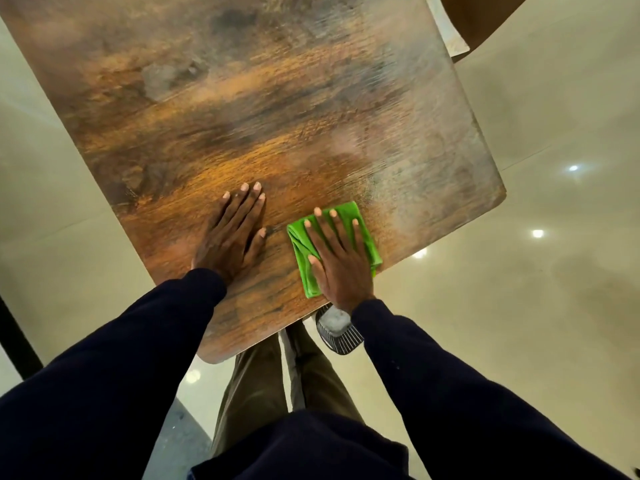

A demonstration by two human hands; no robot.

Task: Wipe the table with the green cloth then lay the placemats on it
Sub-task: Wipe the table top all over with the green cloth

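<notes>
Two hands on the counter (277,109), head view only. Right hand (341,261) lies flat with fingers spread, palm pressing down on the green cloth (363,230); nothing pinched. Cloth is bright green, soft-looking, folded into a rough rectangle with layered edges showing on the side toward the left hand; its near end reaches the counter's edge just by the right wrist. Left hand (232,233) rests flat on bare wood just beside the cloth, fingers together and extended, thumb angled out toward the cloth, not touching it.

Counter is wood-grain, warm brown with dark streaks, rounded corners; beyond the right hand the surface shows a pale, hazy sheen. Both sleeves dark navy. Below the hands, olive trousers (277,382) and a striped shoe (337,329) over a glossy cream tiled floor (519,271) with light reflections. Past the far corner, a pale flat item (446,26) shows, partly cut off; cannot tell what it is.
</notes>
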